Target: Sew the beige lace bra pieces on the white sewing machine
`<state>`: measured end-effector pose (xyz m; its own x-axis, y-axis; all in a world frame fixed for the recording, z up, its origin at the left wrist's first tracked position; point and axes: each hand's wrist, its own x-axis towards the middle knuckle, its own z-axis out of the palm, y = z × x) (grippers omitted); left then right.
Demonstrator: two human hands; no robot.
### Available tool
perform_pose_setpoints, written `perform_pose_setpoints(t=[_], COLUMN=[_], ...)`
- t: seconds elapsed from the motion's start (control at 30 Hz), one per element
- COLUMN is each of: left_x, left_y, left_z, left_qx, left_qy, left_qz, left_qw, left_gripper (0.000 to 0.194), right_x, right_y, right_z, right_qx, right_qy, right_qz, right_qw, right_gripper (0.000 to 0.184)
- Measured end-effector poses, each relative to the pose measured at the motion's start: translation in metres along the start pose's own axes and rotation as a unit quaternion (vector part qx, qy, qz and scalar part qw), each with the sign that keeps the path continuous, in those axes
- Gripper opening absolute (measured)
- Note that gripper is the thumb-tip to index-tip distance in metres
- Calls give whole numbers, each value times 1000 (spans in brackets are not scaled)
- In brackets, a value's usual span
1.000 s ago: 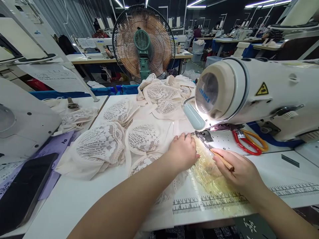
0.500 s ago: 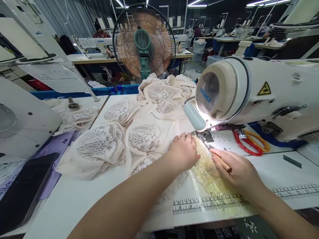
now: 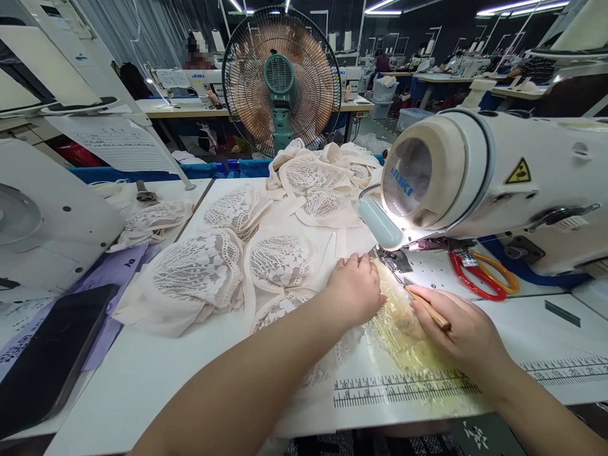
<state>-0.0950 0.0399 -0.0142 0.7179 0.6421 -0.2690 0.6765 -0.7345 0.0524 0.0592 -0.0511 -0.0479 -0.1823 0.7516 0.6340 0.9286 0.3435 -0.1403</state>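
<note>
My left hand [image 3: 356,288] is closed with bent fingers over a cream lace bra piece [image 3: 339,351] beside the needle area, pressing it on the sewing machine bed. Much of this piece is hidden under my palm and forearm. In my right hand [image 3: 458,323] is a wooden-handled awl [image 3: 430,308], gripped between thumb and fingers. Its thin metal end points up-left toward the presser foot [image 3: 392,258]; the exact tip is hard to make out. Crinkled yellowish clear film [image 3: 403,335] covers the table between my hands.
The sewing machine head [image 3: 475,171] and its pale lamp [image 3: 380,221] overhang the work. Red-handled scissors [image 3: 479,278] lie right of the needle area. Lace bras [image 3: 199,272] are heaped to the left and back. A phone [image 3: 57,354] lies far left; a fan [image 3: 280,79] stands behind.
The camera view has turned slightly left, so everything sits a little further right. Both hands and the awl keep nearly the same place at the machine.
</note>
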Motion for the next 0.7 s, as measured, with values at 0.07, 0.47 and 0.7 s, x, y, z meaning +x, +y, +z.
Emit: perform_pose_setpoints(t=[0.07,0.47,0.7], left_x=[0,2,2], left_y=[0,-7,-14], left_z=[-1,1,-5], left_qx=[-3,-57,-74], left_qy=[-3,3,36], left_qz=[-1,-11,15], left_qw=[1000,998,996], left_gripper=[62,67,61], right_x=[2,-29,-42], right_y=[-1,10,111], right_z=[-1,-54,-55], right_qx=[2,87,-166], right_qy=[4,-4,-111], right_qz=[-2,128,144], right_qw=[1000,988,969], right_gripper=[19,16,31])
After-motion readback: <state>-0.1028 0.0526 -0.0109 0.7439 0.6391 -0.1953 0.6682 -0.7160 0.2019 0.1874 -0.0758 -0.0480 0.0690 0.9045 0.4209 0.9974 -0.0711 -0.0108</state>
